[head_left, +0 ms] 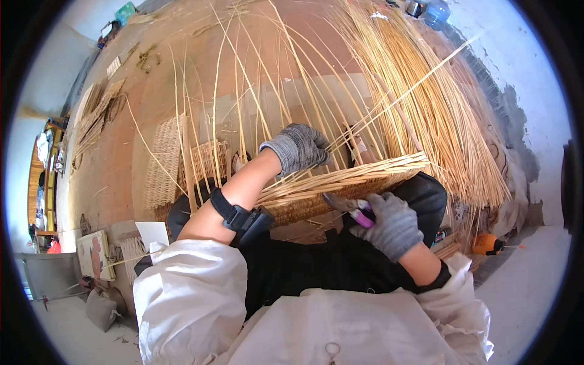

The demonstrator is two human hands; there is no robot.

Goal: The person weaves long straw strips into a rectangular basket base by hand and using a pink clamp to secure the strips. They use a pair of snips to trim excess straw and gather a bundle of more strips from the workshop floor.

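A half-woven wicker piece [340, 182] lies across my lap, its long stakes fanning away from me over the floor. My left hand [299, 149], in a grey knit glove, is closed on thin willow rods [389, 109] at the far edge of the weave; the rods run up to the right. In my gloved right hand [392, 225] is a pair of pruning shears [350, 208] with purple handles. Their blades point left, close to the near side of the weave. The left fingertips are partly hidden behind the hand.
A big heap of loose willow rods [426, 109] spreads on the floor at the right, beside the wall. Woven panels [163, 158] lie at the left. An orange container [486, 244] stands at the lower right, and a grey cabinet [52, 274] at the lower left.
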